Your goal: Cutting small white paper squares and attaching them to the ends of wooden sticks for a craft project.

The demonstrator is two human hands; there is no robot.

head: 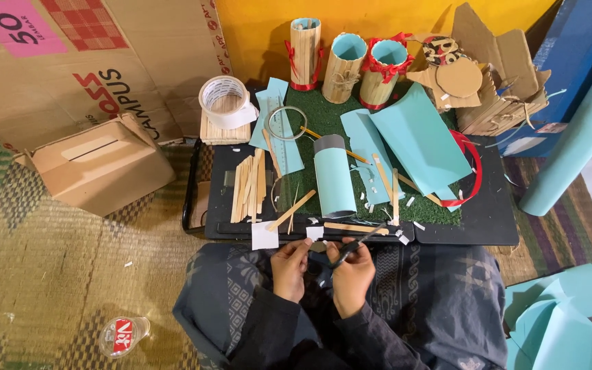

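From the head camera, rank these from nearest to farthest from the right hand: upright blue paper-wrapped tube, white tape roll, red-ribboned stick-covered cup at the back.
From the right hand:
1. Upright blue paper-wrapped tube, mid-table, just ahead.
2. White tape roll, back left.
3. Red-ribboned stick-covered cup, back row, roughly as far as the roll; too close to call.

My scissors (355, 248) look dark, matt metal. The tube (334, 179) wears smooth matt blue paper, beside pale, raw wooden sticks (248, 186) on rough green turf (323, 113). The tape roll (224, 100) looks glossy.

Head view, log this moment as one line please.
left hand: pinching small white paper piece | right hand: holding black scissors | low black table: teal-wrapped tube, wooden sticks
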